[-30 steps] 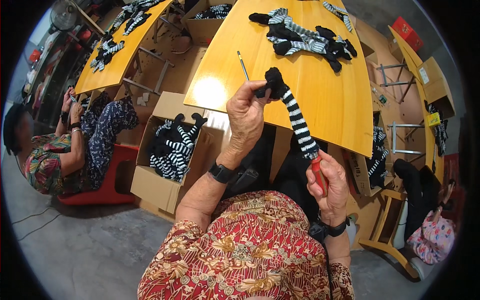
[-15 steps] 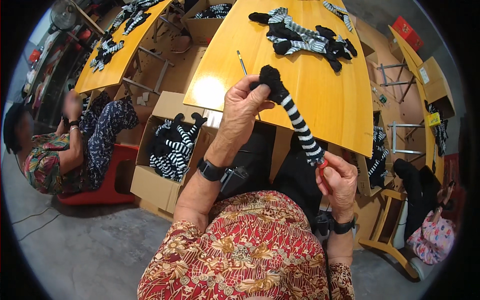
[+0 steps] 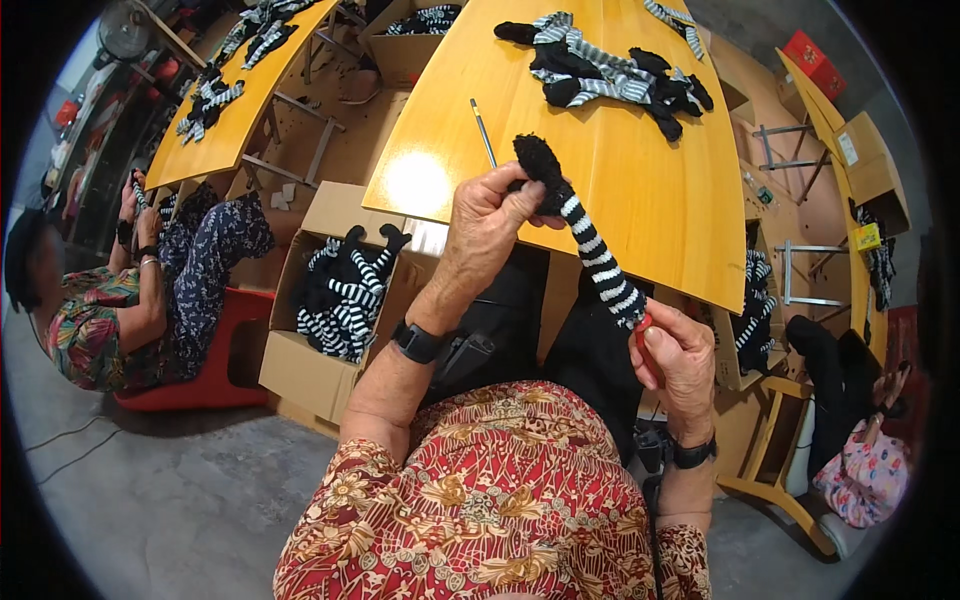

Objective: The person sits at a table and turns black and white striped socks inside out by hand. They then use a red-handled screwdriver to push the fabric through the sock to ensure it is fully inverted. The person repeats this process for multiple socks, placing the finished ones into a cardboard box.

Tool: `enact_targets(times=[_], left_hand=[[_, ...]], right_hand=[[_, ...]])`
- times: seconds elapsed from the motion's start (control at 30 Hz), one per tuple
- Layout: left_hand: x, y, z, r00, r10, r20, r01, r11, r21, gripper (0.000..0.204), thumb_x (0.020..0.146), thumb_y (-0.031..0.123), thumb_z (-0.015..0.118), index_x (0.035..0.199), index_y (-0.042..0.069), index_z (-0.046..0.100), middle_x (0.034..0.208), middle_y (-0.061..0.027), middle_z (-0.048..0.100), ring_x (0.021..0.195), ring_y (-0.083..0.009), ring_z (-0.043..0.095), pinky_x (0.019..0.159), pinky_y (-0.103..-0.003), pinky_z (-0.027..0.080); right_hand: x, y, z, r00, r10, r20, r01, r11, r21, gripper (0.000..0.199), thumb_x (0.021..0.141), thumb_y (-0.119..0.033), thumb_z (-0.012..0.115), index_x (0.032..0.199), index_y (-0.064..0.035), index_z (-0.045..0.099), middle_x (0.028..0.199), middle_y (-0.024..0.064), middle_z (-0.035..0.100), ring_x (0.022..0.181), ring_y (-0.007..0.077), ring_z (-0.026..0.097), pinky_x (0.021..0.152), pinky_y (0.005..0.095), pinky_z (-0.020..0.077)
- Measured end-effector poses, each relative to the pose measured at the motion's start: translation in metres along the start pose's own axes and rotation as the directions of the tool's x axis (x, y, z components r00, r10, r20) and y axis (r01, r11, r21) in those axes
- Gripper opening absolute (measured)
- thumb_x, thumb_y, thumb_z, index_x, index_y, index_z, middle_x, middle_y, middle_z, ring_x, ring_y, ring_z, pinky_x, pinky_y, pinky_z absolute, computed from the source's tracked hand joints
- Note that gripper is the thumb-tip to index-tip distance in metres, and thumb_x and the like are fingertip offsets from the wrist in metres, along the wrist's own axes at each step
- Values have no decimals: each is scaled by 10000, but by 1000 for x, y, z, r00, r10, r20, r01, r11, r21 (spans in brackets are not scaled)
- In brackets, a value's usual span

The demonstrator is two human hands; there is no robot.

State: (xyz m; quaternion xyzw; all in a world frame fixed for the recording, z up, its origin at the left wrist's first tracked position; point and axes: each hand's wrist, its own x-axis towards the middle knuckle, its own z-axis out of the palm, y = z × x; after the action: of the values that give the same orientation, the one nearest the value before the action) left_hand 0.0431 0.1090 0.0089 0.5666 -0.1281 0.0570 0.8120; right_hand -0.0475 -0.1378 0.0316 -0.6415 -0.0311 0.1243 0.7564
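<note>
A knitted tube with black and white stripes (image 3: 597,255), like a small stuffed leg, stretches slantwise between my hands above the table's near edge. Its fuzzy black end (image 3: 538,158) is pinched between the thumb and fingers of my left hand (image 3: 490,222). Lower and to the right, my right hand (image 3: 682,352) is closed around a red handle (image 3: 643,326) at the tube's other end. Whatever part of the tool goes beyond the handle is hidden by the knit.
On the yellow table (image 3: 660,220) lie a thin stick (image 3: 482,130) and a pile of striped and black knit pieces (image 3: 610,80). An open carton (image 3: 310,375) of similar pieces stands at my left. Co-workers sit on a red chair (image 3: 215,370) at left and at far right.
My left hand has shifted slightly, and the fuzzy black end now leans more to the left. The left co-worker's hands have moved and a striped piece shows in them.
</note>
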Motion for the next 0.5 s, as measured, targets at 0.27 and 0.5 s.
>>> enact_targets(times=[0.27,0.5], left_hand=[[-18,-7,33,1000,-3,26,8,980,-199,165,945,108,575,1075,24,634,946,-56,690,781,-106,651,709,-247,541],[-7,19,13,993,-83,-83,71,988,-138,237,916,81,605,1140,5,615,978,-45,683,897,-118,653,813,-271,534]], right_hand=[[5,22,16,987,-155,-45,161,928,335,359,865,-43,634,1223,-66,618,760,127,614,522,90,492,389,184,367],[4,29,8,992,-126,-21,127,972,197,363,872,-84,646,1234,-80,613,731,107,618,473,80,471,411,188,353]])
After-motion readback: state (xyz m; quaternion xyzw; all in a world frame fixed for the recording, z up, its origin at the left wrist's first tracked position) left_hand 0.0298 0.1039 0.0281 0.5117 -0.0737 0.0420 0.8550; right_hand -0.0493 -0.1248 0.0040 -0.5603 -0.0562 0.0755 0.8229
